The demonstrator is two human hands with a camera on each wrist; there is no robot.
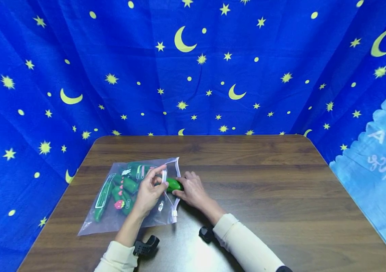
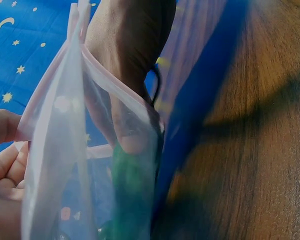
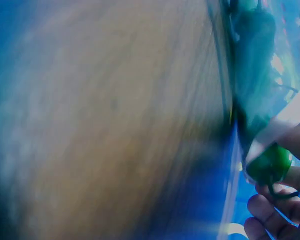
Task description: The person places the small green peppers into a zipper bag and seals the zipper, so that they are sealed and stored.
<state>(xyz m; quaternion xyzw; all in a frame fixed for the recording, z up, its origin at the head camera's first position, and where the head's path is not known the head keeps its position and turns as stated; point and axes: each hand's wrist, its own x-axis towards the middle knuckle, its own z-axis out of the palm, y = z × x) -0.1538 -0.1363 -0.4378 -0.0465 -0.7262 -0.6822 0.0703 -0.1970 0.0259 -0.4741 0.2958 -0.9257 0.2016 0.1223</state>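
Note:
A clear zip bag [image 1: 94, 223] with printed pictures lies flat on the left of the table, its mouth facing right. Several green vegetables, among them a long slim one [image 1: 103, 196], show through the plastic. My left hand [image 1: 146, 194] pinches the upper edge of the bag's mouth and holds it raised. In my right hand [image 1: 194, 190] is a green pepper [image 1: 174, 184], gripped by its stem end and partly inside the mouth. The right wrist view shows the pepper's curved stem [image 3: 282, 194]. Through the plastic in the left wrist view, the right thumb [image 2: 130, 142] touches the pepper.
The brown wooden table [image 1: 264, 196] extends to the right of the hands. A white zip slider [image 1: 174, 213] sits at the bag's near corner. Blue curtains [image 1: 213, 68] with moons and stars hang behind the table and along its sides.

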